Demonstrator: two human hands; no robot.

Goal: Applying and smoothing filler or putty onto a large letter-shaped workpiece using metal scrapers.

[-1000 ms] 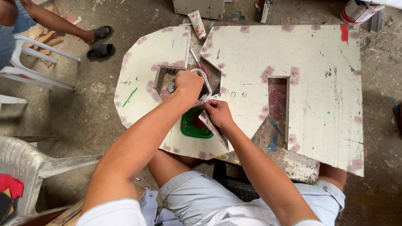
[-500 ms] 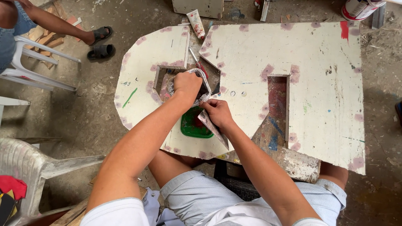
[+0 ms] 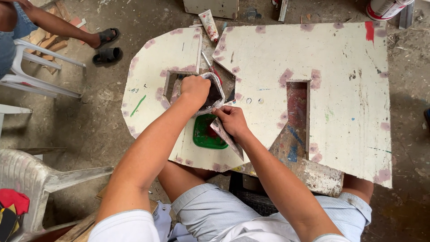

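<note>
My left hand grips a small crumpled metal can, tilted over the white board. Just below it, my right hand holds a flat putty knife whose blade points down and right. A green lid with a red smear lies on the board beneath both hands. The board carries pink filler patches and two rectangular cut-outs.
A squeezed tube and a thin tool lie in the gap between board pieces. White plastic chairs stand at the left, with another person's sandalled feet nearby. A can sits top right on the dirty floor.
My left hand has tipped the can slightly and shifted a little; the right hand with the putty knife stays close beneath it.
</note>
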